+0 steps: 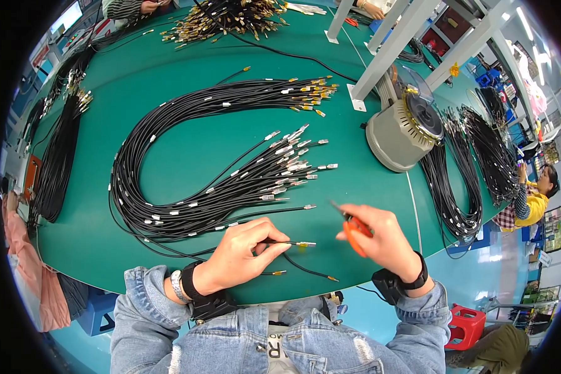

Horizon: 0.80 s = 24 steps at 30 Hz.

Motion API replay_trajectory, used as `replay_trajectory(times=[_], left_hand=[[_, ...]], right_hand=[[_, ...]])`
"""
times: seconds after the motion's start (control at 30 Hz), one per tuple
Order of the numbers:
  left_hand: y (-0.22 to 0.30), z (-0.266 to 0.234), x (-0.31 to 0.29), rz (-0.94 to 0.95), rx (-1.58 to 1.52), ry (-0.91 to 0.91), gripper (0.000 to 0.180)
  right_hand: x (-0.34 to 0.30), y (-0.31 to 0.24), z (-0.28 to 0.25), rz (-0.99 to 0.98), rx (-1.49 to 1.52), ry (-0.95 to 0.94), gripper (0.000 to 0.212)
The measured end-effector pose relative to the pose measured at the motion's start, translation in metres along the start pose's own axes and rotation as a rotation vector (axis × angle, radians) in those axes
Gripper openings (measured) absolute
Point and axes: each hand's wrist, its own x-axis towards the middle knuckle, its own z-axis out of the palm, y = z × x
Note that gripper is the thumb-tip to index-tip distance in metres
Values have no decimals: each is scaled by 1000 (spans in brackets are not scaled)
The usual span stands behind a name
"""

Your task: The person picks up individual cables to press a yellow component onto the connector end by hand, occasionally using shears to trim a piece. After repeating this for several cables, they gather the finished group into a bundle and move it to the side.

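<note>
My left hand (246,250) pinches a black cable (279,242) between thumb and fingers, close to its end. The cable's silver connector (306,244) sticks out to the right. In my right hand (388,238) are orange-handled pliers (357,237), their slim dark tip pointing up and left, apart from the connector. Beyond my hands lies a large bundle of black cables (123,156), bent in a U open to the right. Its far ends carry yellowish connectors (315,92); its near ends carry silver ones (293,163). White labels dot the cables. Two loose yellowish-tipped ends (333,278) lie beside my left hand.
A grey round machine (396,140) stands at right, beside a grey metal frame (389,53). More cable bundles hang or lie at the left (59,159) and right (461,193). A pile with yellowish ends (230,25) sits at the back. A person in yellow (530,209) is far right.
</note>
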Motion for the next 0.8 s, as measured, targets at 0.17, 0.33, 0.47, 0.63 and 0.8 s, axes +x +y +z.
replay_trajectory(times=[0.17, 0.33, 0.47, 0.63, 0.8], left_hand=[[4, 1, 11, -45, 39, 3, 10], [-4, 1, 22, 234, 280, 87, 13], [-8, 0, 30, 453, 541, 149, 18], [-10, 3, 34, 469, 560, 212, 24], [-11, 3, 34, 455, 550, 243, 23]], right_hand=[[3, 35, 2, 289, -276, 155, 26], [3, 52, 13, 177, -530, 292, 23], [7, 32, 19, 85, -528, 383, 21], [8, 3, 50, 196, 379, 245, 17], [12, -4, 83, 188, 794, 333, 12]])
